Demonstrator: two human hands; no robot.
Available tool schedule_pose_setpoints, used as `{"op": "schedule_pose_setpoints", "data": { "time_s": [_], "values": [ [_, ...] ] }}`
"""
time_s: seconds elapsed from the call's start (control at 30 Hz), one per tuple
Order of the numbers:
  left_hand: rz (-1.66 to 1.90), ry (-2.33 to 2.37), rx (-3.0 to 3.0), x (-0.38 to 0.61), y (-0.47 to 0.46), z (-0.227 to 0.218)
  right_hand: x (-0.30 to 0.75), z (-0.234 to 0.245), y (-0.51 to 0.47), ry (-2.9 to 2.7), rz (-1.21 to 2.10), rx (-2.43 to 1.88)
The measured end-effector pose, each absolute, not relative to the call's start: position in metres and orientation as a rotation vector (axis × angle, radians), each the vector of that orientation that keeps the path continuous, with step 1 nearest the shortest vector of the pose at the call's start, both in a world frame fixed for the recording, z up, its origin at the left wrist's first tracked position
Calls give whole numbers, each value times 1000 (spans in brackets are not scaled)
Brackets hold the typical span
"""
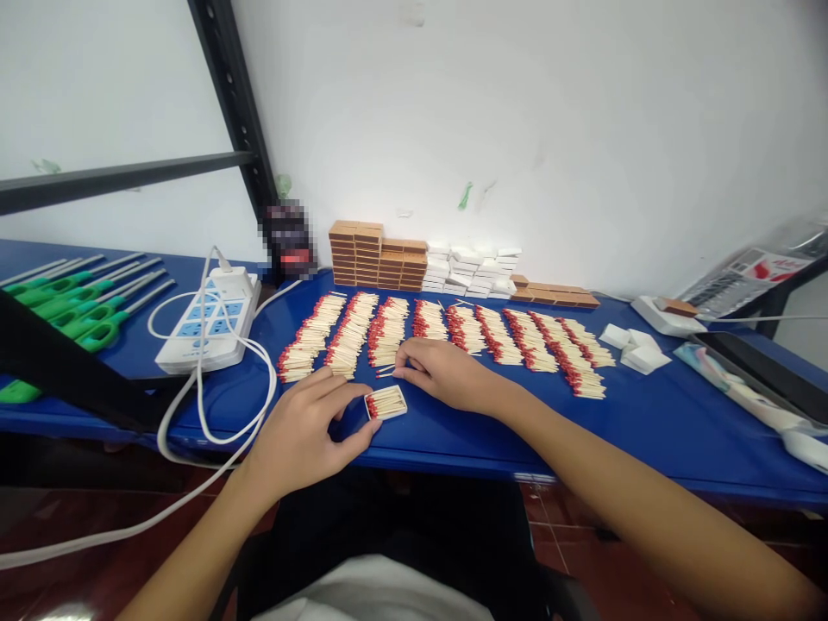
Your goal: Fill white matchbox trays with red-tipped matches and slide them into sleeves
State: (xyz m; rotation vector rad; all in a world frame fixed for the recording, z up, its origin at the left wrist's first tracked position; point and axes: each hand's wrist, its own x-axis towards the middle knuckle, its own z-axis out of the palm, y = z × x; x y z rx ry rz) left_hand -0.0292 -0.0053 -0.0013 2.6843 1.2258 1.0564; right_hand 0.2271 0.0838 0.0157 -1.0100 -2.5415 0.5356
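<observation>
My left hand grips a small white matchbox tray by its near-left end, thumb on the near side and fingers on the far side. Red-tipped matches lie side by side in the tray. Just beyond it, my right hand is closed, thumb and fingertips pinched on a couple of matchsticks whose red heads point left. Behind both hands, long piles of matches stretch in slanting rows across the blue table.
Brown matchbox sleeves are stacked by the wall, next to piled white trays. More white trays lie at right. A power strip with white cables and green-handled tools are at left, near a black metal frame.
</observation>
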Motion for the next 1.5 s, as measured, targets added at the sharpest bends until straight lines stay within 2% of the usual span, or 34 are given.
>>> {"op": "schedule_pose_setpoints", "data": {
  "time_s": [0.43, 0.93, 1.5],
  "values": [
    [1063, 1215, 2681, -29, -4, -1, 227, 16, 84, -2551, 522, -1085],
    [1077, 1215, 2685, -30, -5, -2, 224, 37, 59, -2524, 781, -920],
    [1075, 1208, 2678, -29, -5, -1, 228, 38, 59, -2591, 823, -941]
  ]
}}
